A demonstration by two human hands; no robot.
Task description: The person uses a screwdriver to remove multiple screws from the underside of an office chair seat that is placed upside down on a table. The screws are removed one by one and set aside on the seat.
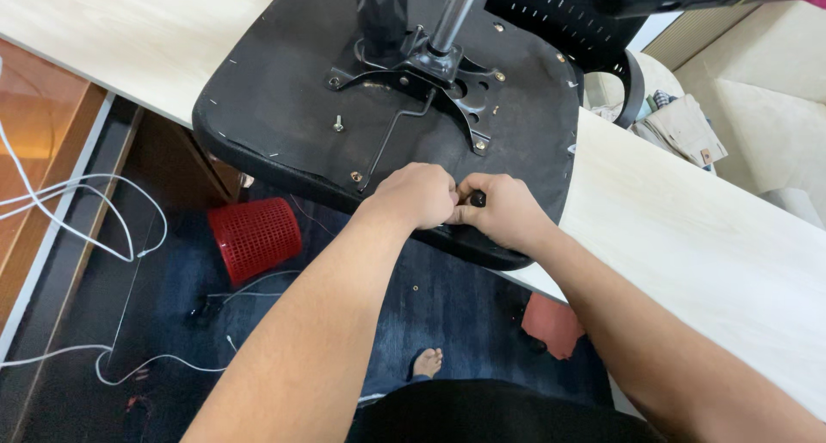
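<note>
Both hands are bunched together at the near edge of the upturned black chair seat (284, 107), which lies on the pale desk (688, 236). Left hand (419, 195) is a closed fist, right hand (503, 209) pinches a small black knob (477, 199). Red mesh bin (254, 236) sits below the seat.

Head cam looks steeply down; close over desk (688, 236) edge & floor (172, 323).
</note>
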